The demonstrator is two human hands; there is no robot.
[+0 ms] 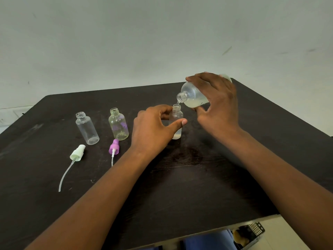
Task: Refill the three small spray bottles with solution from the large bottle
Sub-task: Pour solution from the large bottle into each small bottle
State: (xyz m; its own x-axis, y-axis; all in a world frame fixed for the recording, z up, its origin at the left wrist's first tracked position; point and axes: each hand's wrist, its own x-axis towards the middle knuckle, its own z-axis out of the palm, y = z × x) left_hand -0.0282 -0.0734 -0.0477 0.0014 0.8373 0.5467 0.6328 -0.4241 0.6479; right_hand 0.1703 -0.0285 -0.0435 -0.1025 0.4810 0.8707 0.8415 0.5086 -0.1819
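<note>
From the head view, I am in the middle of the first fill. My right hand (217, 103) grips the large bottle (193, 95) tipped steeply, its open neck pointing to 7 o'clock, just above the mouth of the small bottle being filled (176, 121). A thin stream seems to fall between the two necks. My left hand (153, 129) pinches that small bottle between thumb and fingers, holding it upright on the dark table (198, 177).

The small bottle looks frosted and clear, with only a shallow pale layer at its base, so I judge it far from full. The large bottle is translucent, its cloudy yellowish solution pooled along the lower side.

At 9 o'clock of my left hand stand a yellow-tinted bottle with purple marks (118, 124) and, further out, a clear bottle (87, 128), both open and seemingly empty. Their pumps, a purple spray head (114, 147) and a pale green spray head (77, 152), lie just in front.

Next I should keep the necks aligned, then level off before overflow.
</note>
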